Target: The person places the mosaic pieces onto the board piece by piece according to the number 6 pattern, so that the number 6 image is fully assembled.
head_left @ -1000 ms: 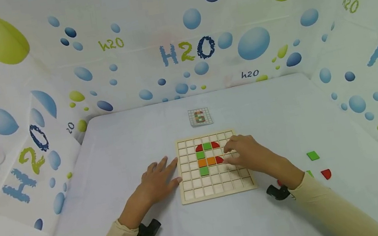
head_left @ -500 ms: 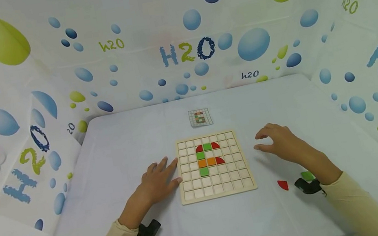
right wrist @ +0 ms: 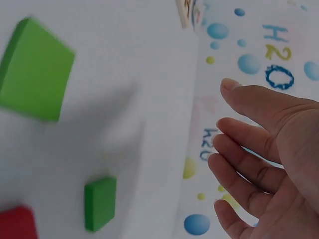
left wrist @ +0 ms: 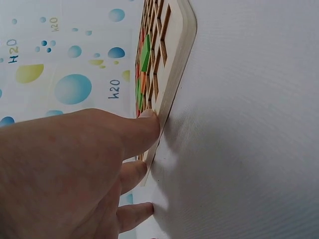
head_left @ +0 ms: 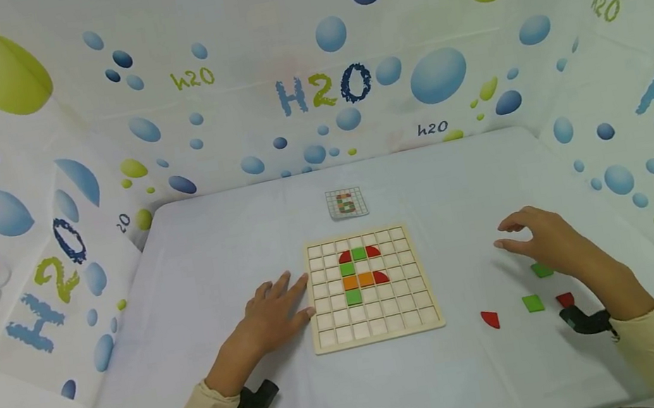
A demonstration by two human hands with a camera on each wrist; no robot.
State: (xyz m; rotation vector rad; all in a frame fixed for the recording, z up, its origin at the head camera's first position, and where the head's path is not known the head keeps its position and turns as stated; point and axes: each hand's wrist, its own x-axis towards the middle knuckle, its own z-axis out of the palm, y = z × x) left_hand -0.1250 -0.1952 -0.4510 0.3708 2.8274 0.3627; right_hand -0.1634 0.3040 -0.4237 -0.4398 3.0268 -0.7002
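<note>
Green and red tiles, two each, lie near relaxed right hand; splayed left hand touches one board.

Head view's lit pretty evenly, kinda flat and muted tbh. Light seems to come from above, with soft shadows on the white tablecloth under the left hand and right hand. Wide lens makes the printed backdrop splay out at the sides. Left wrist view is dimmer, with a blurry-edged grey shadow beside the board. Right wrist one's greyish too: the upper green tile and the red piece in the corner are out of focus.
</note>
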